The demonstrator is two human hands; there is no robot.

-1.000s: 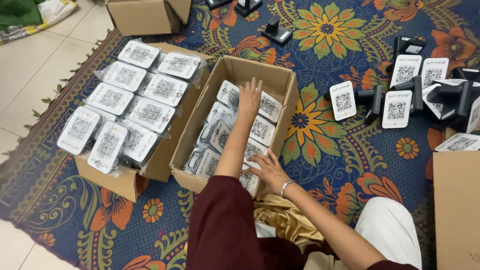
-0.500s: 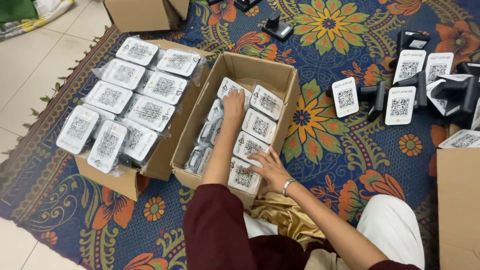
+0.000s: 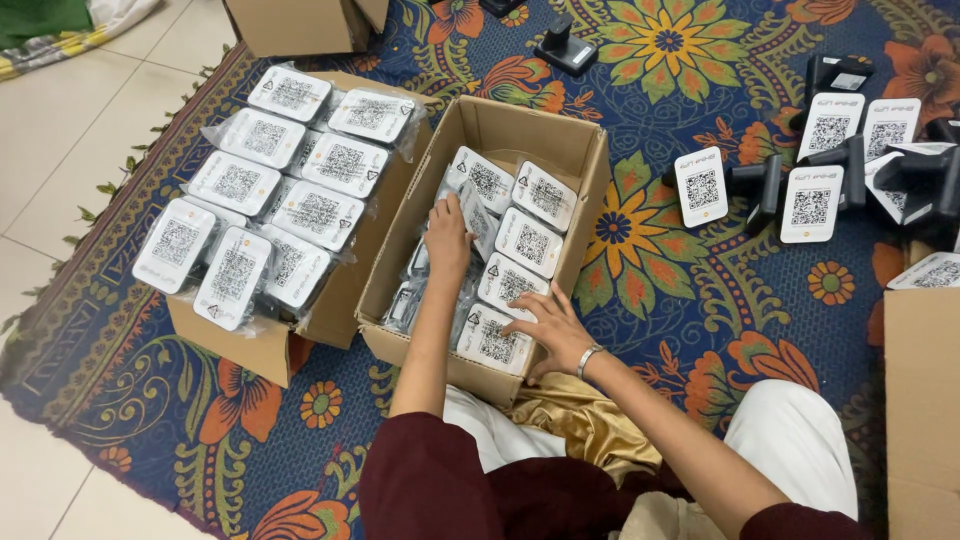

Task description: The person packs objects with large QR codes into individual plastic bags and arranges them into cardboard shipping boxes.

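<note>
Nearest the camera, at six o'clock, the person's lap shows maroon sleeves, white trousers and a fold of gold cloth [image 3: 590, 425]. The right hand [image 3: 548, 330], with a metal bangle [image 3: 588, 360] at the wrist, rests on the near right rim of the open cardboard box [image 3: 585, 215], its fingers spread apart and its fingertips touching the nearest bagged white code placard [image 3: 495, 340]. The left hand [image 3: 447, 238] reaches deeper into the same box, toward eleven o'clock of the right hand; its fingers lie close together, pressed on a placard [image 3: 472, 215] that stands tilted on edge among the others. Whether they actually pinch it is hard to tell from this angle. More placards lie in overlapping rows along the right side of the box, up to its far end.

At nine o'clock a second cardboard box [image 3: 250, 345], just beside the first, is heaped with bagged white placards [image 3: 290, 190] lying flat above its rim. All this sits on a blue floral rug [image 3: 660, 270]. At two o'clock, well apart from the boxes, loose white code cards [image 3: 701, 186] stand with black stands [image 3: 850, 160]. At twelve o'clock lie another black stand [image 3: 565, 45] and a third carton [image 3: 300, 25]; a further carton [image 3: 920, 400] is at four o'clock.
</note>
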